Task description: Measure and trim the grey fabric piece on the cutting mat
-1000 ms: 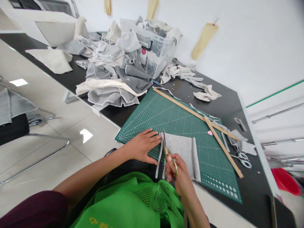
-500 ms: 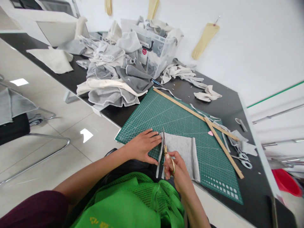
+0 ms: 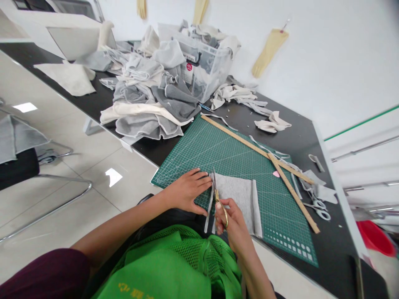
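My right hand point(image 3: 229, 216) grips gold-handled scissors point(image 3: 217, 194), whose blades point away from me along the left side of a light grey cloth piece point(image 3: 238, 195). A narrow strip point(image 3: 208, 214) hangs partly cut from that side, its near end loose. My left hand point(image 3: 190, 191) lies flat with fingers spread, the fingertips touching the strip's far end beside the blades. The cloth rests on a green cutting mat point(image 3: 187, 153), and its right edge is a thick folded seam.
Two wooden rulers point(image 3: 233, 135) point(image 3: 293, 193) lie across the mat. White-handled scissors point(image 3: 321, 209) and scraps are at the right. Behind stand a heap of grey cloths point(image 3: 146, 95) and a clear plastic bin point(image 3: 215, 70). A chair point(image 3: 18, 166) is at the left.
Almost nothing differs. The scissors and my right hand have shifted very slightly, and my left hand stays in place.
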Tool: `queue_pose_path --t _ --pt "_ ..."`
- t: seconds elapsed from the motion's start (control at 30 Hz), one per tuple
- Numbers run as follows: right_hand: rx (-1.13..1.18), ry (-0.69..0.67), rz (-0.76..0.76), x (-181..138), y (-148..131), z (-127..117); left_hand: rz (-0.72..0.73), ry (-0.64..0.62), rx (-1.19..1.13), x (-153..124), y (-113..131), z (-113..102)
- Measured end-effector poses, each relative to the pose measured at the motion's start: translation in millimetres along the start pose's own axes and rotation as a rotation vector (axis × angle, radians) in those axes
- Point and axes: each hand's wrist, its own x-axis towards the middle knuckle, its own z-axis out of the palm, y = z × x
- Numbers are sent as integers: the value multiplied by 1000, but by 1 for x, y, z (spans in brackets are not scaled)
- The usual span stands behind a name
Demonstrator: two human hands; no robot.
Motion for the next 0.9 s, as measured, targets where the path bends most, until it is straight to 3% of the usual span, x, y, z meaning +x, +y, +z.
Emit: queue_pose_path --t 0.9 --pt "-25 18 12 -4 0 0 -10 -13 -12 0 0 0"
